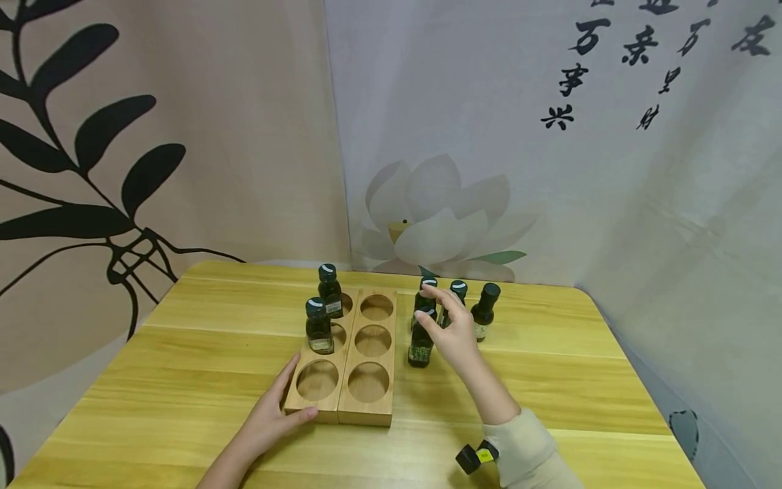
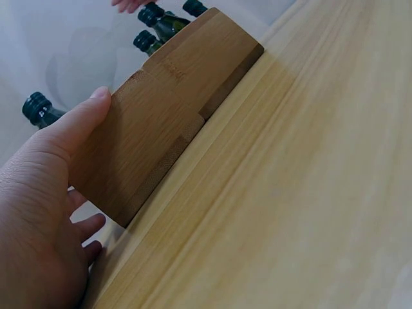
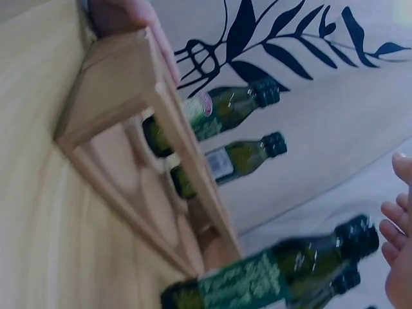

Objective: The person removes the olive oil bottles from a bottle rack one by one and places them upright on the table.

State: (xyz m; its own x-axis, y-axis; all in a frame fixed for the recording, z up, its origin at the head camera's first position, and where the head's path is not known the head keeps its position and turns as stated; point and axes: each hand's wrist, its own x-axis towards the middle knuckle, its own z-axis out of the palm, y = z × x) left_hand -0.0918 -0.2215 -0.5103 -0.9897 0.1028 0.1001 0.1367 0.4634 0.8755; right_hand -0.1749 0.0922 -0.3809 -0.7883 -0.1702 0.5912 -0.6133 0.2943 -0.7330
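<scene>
My left hand (image 1: 271,414) grips the near left corner of a wooden rack (image 1: 365,414) with round holes in two rows. The thumb (image 2: 84,122) lies on the front face, the other fingers along the left side. Two small green glass bottles with dark caps stand upright at the left row's holes: one bottle (image 1: 330,295) at the back, another bottle (image 1: 319,329) in the middle. My right hand (image 1: 455,336) hovers over several similar bottles right of the rack, thumb and forefinger spread, holding nothing. Nearest it is a labelled bottle (image 3: 257,277), its cap apart from the fingers.
A darker bottle (image 1: 485,314) stands at the right of the group, beyond the right hand. A small black object with a yellow mark (image 1: 476,456) is by the right sleeve. The wooden table (image 1: 550,380) ends at a printed cloth backdrop (image 1: 452,136).
</scene>
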